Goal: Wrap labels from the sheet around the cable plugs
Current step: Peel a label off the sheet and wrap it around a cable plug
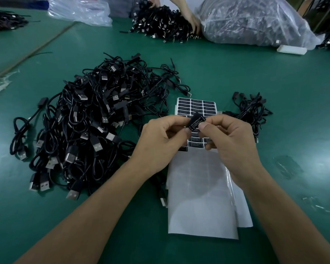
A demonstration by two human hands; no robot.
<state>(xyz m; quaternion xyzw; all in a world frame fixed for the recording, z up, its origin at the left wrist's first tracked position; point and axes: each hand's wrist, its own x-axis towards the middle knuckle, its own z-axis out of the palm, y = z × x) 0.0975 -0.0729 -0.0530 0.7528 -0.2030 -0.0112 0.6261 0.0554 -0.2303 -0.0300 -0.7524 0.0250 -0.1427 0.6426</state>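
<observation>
At the near end of the sheet [202, 197] the backing lay bare, its labels already peeled off. Above the sheet's middle the two hands met. The left hand [160, 141] and the right hand [229, 141] each pinched, between thumb and curled fingers, a plug [195, 115] with a black label [196, 122] folded around it, white print up. Whether the label was fully closed around the plug could not be told. Toward the sheet's far end several rows of labels [196, 105] were still unpeeled. Left of the sheet sprawled a big pile [88, 121] of black cables, probably those still to do. Just right of the sheet lay a small bunch [251, 111], likely the finished ones, though no labels showed on them. By that split, most of the work seemed to remain. Far beyond the sheet, across the green surface [274, 77], another person's hand [192, 21] rested on a second heap [160, 23] beside a clear bag [255, 21].
</observation>
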